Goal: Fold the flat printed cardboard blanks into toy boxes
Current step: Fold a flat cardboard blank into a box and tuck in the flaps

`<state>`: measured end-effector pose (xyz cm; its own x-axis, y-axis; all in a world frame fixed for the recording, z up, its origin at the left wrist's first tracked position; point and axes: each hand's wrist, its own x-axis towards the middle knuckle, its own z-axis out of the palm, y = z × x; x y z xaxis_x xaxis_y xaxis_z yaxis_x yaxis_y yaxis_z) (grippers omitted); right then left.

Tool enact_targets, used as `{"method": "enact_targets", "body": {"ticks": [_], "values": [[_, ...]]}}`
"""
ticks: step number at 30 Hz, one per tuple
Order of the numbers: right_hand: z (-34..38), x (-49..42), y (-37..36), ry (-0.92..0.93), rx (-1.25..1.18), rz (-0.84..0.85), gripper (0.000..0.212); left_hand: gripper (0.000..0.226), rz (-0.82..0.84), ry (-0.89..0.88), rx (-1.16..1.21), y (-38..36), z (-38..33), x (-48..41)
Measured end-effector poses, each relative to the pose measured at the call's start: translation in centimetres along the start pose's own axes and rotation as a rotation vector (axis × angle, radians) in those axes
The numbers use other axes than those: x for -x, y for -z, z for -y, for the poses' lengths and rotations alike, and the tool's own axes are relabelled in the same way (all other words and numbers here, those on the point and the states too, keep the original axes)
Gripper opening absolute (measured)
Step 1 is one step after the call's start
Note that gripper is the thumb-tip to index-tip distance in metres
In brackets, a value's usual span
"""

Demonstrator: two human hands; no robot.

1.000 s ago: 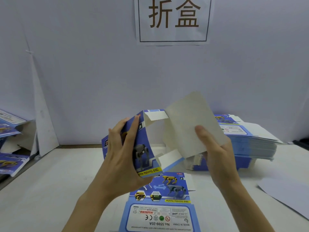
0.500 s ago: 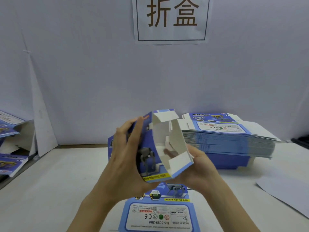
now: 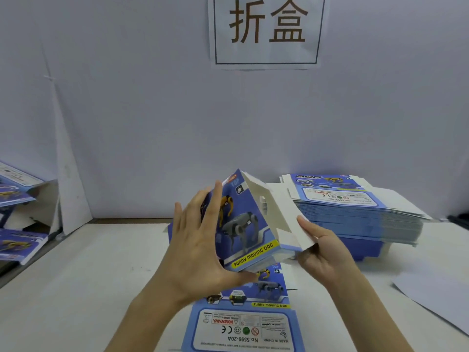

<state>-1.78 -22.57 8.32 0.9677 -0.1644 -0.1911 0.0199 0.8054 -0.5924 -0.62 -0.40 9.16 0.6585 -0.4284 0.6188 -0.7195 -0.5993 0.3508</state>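
A pale grey wall (image 3: 127, 110) fills the upper half of the frame. High at centre it carries a white sign (image 3: 266, 31) with the large brown characters 折盒 inside a thin black frame. Below it the white desk (image 3: 88, 288) runs from its far edge at the wall down to the bottom of the frame. Its left edge cuts diagonally across the lower left.

At right of centre, a thick stack of blanks (image 3: 355, 217) lies square on the desk, and the top sheet reads "DOG". A flat blank (image 3: 243, 326) lies at bottom centre, printed upside down to the camera: "WARNING!", a CE mark, "No 5599-20A", "MADE IN CHINA" and "FUNNY MOVING DOG".

Above it, lifted off the desk and tilted, is the half-formed box (image 3: 241, 224). It shows "TOP" at its upper corner and "FUNNY MOVING DOG" on a yellow strip. Its open end, with white flaps, faces right.

The left hand (image 3: 198, 247) clasps the box, fingers spread on the printed face and thumb under the lower edge. The right hand (image 3: 327, 250) pinches a white flap, thumb on top.

A sheet of paper (image 3: 436, 298) lies at lower right. A pile of printed boxes (image 3: 17, 240) sits at the left edge. White desk surface shows between that pile and the hands.
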Motion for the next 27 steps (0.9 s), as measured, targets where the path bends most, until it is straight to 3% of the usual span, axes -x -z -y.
{"method": "enact_targets", "body": {"ticks": [4, 8, 14, 16, 18, 22, 27], "values": [[-0.1, 0.4, -0.5, 0.323, 0.174, 0.0, 0.014, 0.127, -0.052, -0.036, 0.017, 0.9, 0.3, 0.0], [0.1, 0.9, -0.5, 0.718, 0.43, 0.011, 0.035, 0.12, -0.068, -0.082, -0.022, 1.6, 0.2, 0.1], [-0.5, 1.3, -0.8, 1.074, 0.668, 0.035, 0.039, 0.12, -0.063, -0.085, -0.051, 1.5, 0.0, 0.2], [-0.2, 1.4, -0.8, 0.975, 0.599, 0.044, 0.034, 0.119, -0.069, -0.08, -0.079, 1.5, 0.0, 0.2], [0.3, 1.6, -1.0, 0.757, 0.446, 0.117, 0.024, 0.119, -0.076, -0.092, -0.103, 1.6, 0.1, 0.1], [1.2, 2.0, -1.4, 0.45, 0.079, 0.239, 0.034, 0.121, -0.064, -0.12, -0.127, 1.8, 0.3, 0.1], [1.5, 1.8, -1.1, 0.373, 0.129, 0.227, 0.024, 0.124, -0.085, -0.168, -0.1, 1.8, 0.2, 0.2]]}}
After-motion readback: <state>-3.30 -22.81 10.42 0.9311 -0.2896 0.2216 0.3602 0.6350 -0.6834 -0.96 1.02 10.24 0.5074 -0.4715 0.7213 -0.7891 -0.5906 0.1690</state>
